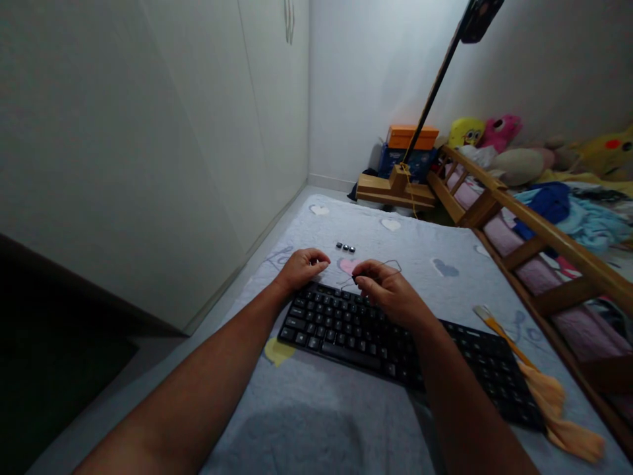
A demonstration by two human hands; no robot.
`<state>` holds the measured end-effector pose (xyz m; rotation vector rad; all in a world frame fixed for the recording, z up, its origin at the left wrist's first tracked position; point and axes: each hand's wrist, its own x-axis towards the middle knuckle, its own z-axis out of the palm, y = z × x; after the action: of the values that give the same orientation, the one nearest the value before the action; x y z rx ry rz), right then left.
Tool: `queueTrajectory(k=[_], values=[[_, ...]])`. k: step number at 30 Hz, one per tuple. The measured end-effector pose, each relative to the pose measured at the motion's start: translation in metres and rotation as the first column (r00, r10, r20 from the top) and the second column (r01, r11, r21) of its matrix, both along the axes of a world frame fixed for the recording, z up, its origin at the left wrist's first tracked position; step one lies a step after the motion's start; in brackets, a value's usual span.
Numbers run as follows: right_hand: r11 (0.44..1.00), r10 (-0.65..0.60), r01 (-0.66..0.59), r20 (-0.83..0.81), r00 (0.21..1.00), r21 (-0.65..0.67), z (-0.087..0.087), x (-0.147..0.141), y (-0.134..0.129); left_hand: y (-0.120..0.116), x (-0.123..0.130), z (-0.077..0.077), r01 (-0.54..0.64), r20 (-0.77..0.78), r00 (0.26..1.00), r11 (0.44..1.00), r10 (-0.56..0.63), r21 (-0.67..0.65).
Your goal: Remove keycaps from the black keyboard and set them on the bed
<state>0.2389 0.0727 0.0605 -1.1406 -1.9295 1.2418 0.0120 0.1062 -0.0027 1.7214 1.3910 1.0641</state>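
A black keyboard (341,323) lies slantwise on the patterned blanket, its right half partly hidden under my right forearm. My right hand (388,287) is over its back edge, pinching a thin wire keycap puller (393,265). The wire loop sticks out behind the fingers and its thin ends point toward the top key row. A small dark piece (355,280) shows at my fingertips, perhaps a keycap or the puller's handle. By the keyboard's back left corner, my left hand (305,267) has curled fingers with the thumb close against them; nothing shows in it. Three loose black keycaps (345,247) sit in a row beyond the hands.
Right of the keyboard lie a flat brush (487,316) and a crumpled orange cloth (554,409). A wooden bed rail (544,231) borders the right side, a white cupboard (198,132) the left. Behind stands a pole (438,82) on a wooden base, near an orange box (412,137).
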Motion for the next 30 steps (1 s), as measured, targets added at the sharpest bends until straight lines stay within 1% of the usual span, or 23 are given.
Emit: queueTrajectory(k=[2,8,13,22,26,30], values=[[0.998,0.032,-0.034,0.033,0.999,0.046,-0.0004,-0.0002,-0.0003,0.0002,0.0004,-0.0008,0.015,0.002,1.000,1.000,-0.015,-0.007],[0.985,0.057,-0.075,0.123,0.991,0.153,-0.0015,-0.0003,0.0003,0.0014,0.0003,-0.0036,0.044,0.002,0.999,0.998,-0.044,-0.036],[0.972,0.092,-0.124,0.163,0.982,0.198,-0.0040,0.0002,-0.0002,0.0005,0.0004,-0.0030,0.052,-0.001,0.999,0.997,-0.052,-0.056],[0.933,0.187,-0.231,0.176,0.966,0.276,-0.0066,0.0025,0.0009,0.0002,0.0002,-0.0035,0.050,0.002,0.999,0.997,-0.050,-0.059],[0.915,0.194,-0.256,0.216,0.957,0.312,-0.0042,0.0006,-0.0012,0.0006,-0.0002,-0.0030,0.063,0.007,0.998,0.996,-0.062,-0.062],[0.888,0.175,-0.275,0.284,0.943,0.367,-0.0009,-0.0031,-0.0039,0.0022,-0.0009,-0.0054,0.078,0.018,0.997,0.995,-0.077,-0.063]])
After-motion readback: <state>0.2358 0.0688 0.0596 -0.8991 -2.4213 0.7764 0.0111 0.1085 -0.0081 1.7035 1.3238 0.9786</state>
